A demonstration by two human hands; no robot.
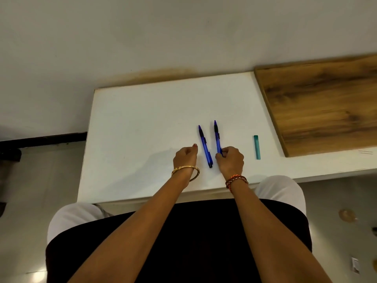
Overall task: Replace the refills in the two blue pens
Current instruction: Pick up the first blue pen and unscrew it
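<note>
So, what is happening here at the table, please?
A person sits at a white table with two blue pens lying side by side. The right hand pinches the near end of the right pen. The left hand rests curled beside the left pen, holding nothing. A green case lies further right. Both pens look unopened.

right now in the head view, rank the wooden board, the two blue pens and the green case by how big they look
1. wooden board
2. left pen and right pen, alike
3. green case
</note>
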